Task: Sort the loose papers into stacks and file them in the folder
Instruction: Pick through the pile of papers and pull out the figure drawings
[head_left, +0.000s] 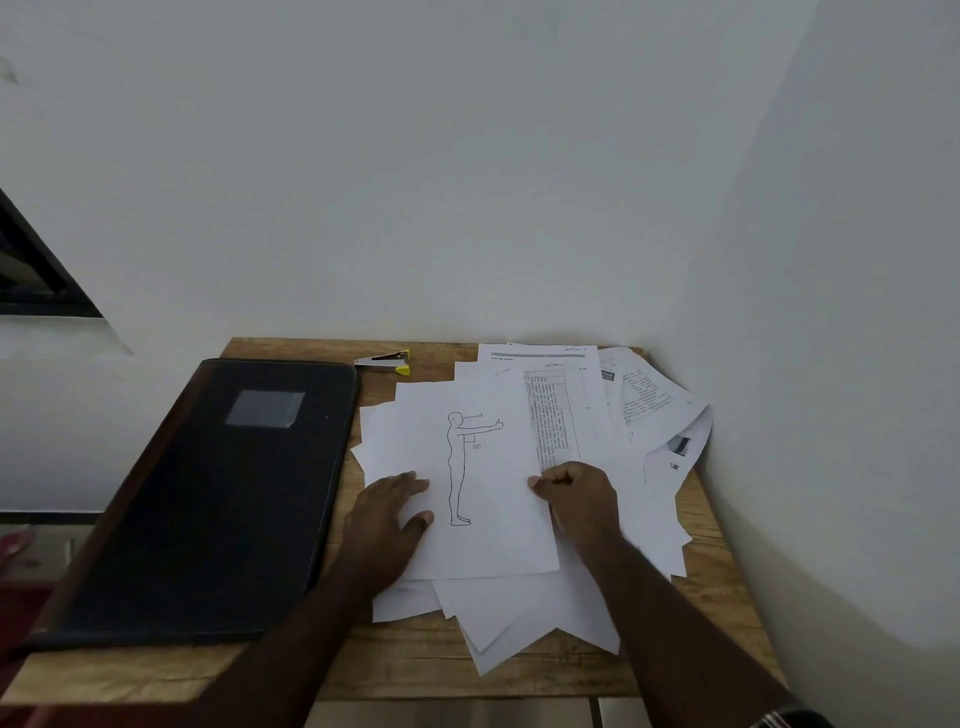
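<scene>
At frame centre the left hand (389, 512) lies flat, fingers spread, steadying the papers (524, 613)—the right hand (576, 486) pinches the drawing sheet (483, 540) edge, likely to lift it. The folder (218, 499) waits closed, left.

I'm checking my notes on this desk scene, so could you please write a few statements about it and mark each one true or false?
1. The black folder lies closed, left of the papers. True.
2. The right hand rests flat and open. False: its fingers pinch the figure sheet at its right edge.
3. The left hand lies flat on that sheet. True.
4. The stapler sits on the folder. False: it lies on the wooden table near the wall.
</scene>
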